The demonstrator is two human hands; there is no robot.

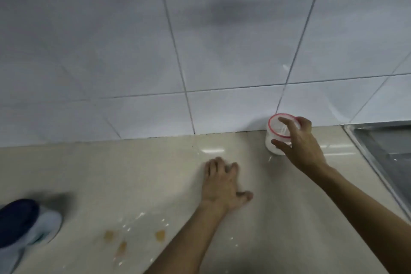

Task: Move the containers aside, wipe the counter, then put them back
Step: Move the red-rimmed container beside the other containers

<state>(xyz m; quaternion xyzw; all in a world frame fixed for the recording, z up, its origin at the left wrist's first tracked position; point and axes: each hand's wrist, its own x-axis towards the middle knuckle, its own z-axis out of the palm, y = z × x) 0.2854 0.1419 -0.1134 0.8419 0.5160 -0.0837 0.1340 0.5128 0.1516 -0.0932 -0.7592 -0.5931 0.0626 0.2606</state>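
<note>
Probably light and smooth-walled, the red-rimmed container [277, 138] stands on the worktop [155, 173] against the tiled wall [200, 40]; right hand [298, 142] cups its lid and side, left hand [222, 182] spread flat.

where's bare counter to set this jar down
Bare counter runs along the wall, left of the left hand. There is more between that hand and the jar. The near left is messy with orange stains, and a blurred blue object fills the left edge. The sink borders the right.
</note>
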